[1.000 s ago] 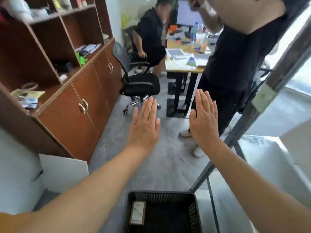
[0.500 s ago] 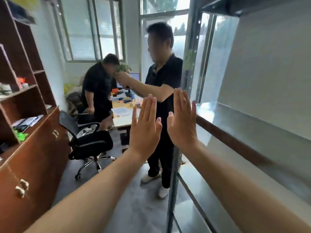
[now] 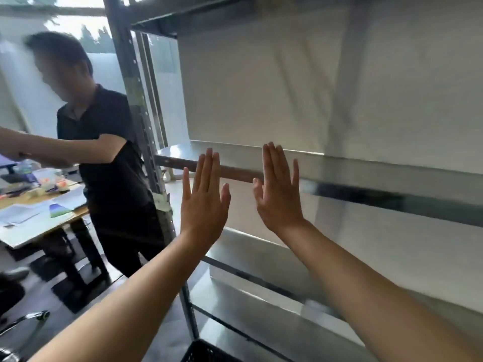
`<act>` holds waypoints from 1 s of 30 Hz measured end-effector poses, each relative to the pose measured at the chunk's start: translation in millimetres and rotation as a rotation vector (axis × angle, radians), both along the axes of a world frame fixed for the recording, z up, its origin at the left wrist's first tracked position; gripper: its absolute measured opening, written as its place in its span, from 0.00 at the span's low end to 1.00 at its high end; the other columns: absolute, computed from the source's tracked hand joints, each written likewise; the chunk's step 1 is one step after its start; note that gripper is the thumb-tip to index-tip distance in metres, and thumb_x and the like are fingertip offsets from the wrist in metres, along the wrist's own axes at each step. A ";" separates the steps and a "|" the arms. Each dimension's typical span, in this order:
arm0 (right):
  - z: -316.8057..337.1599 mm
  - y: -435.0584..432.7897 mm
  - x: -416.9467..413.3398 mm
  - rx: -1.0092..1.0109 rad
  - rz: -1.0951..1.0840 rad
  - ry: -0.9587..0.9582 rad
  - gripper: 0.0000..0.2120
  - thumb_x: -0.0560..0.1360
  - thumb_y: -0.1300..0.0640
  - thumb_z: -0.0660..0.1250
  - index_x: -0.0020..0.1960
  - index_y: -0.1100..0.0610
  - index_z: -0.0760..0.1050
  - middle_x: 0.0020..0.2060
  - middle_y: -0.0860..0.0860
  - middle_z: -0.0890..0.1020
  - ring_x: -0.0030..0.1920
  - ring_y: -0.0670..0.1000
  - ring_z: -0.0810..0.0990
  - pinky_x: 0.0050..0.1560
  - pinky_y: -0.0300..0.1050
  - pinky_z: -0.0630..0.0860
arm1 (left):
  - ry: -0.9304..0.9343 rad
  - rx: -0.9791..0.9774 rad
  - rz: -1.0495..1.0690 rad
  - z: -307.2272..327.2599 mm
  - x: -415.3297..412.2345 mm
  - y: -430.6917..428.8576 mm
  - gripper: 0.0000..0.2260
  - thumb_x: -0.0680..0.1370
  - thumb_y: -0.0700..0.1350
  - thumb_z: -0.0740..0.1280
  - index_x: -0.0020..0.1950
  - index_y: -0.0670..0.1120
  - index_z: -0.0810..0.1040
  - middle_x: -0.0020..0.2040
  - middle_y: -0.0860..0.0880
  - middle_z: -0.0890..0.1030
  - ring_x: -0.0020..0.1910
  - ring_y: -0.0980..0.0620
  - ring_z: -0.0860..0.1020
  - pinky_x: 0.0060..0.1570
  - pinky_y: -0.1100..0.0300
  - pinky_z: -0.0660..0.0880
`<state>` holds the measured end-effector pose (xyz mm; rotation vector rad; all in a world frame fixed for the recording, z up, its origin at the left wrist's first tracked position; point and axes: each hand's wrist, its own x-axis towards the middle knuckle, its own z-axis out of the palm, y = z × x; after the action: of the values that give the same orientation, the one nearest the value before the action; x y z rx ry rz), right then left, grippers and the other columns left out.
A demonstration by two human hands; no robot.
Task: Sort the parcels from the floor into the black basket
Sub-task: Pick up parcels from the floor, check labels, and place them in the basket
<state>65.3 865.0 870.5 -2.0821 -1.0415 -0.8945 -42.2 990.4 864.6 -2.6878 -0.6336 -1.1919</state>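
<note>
Metal shelves (image 3: 366, 184) stand right behind both hands. The left hand (image 3: 203, 202) is held up flat, with its back to the camera. Its fingers (image 3: 209, 171) are straight, close together and point up. The right hand (image 3: 278, 194) is held up the same way, just beside the left one, with a small gap between the two thumbs. Both hands are spread flat and hold nothing. I cannot tell if the fingertips reach the shelf edge behind them.

The black basket (image 3: 206, 352) is far below the hands, at the bottom edge of the view, under the left forearm. Only one corner of its mesh rim shows, so what lies inside it cannot be seen. It sits close to the foot of the grey shelf post (image 3: 133, 95), well apart from both hands.

To the left of the left hand stands a person in a black shirt (image 3: 109, 152). One of that person's arms is stretched out over a wooden desk (image 3: 18, 203) covered in papers.
</note>
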 end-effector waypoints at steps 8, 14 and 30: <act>4.1 -208.5 -4.3 -0.054 -0.383 0.040 0.30 0.84 0.50 0.52 0.81 0.56 0.44 0.80 0.51 0.46 0.80 0.49 0.42 0.78 0.55 0.38 | 0.021 -0.055 -0.362 0.8 27.7 -176.6 0.29 0.83 0.52 0.47 0.81 0.45 0.42 0.81 0.49 0.44 0.80 0.54 0.42 0.78 0.46 0.44; 9.9 -365.2 -25.9 -0.048 -0.516 0.014 0.29 0.85 0.49 0.51 0.81 0.57 0.44 0.80 0.51 0.46 0.80 0.49 0.42 0.78 0.57 0.39 | -0.007 -0.055 -0.552 15.6 37.6 -327.2 0.28 0.83 0.52 0.46 0.81 0.46 0.40 0.81 0.49 0.41 0.80 0.53 0.41 0.78 0.47 0.41; -26.2 -878.1 -156.2 -0.100 -1.193 0.204 0.31 0.83 0.48 0.50 0.81 0.58 0.43 0.80 0.53 0.47 0.80 0.51 0.43 0.77 0.56 0.37 | 0.130 0.038 -1.111 -33.9 18.0 -829.1 0.26 0.85 0.52 0.45 0.81 0.43 0.45 0.81 0.46 0.47 0.80 0.50 0.46 0.78 0.44 0.45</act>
<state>-90.9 -13.1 844.3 -2.7636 0.4000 -1.0913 -24.2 161.3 830.7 -3.0368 1.0336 -1.0892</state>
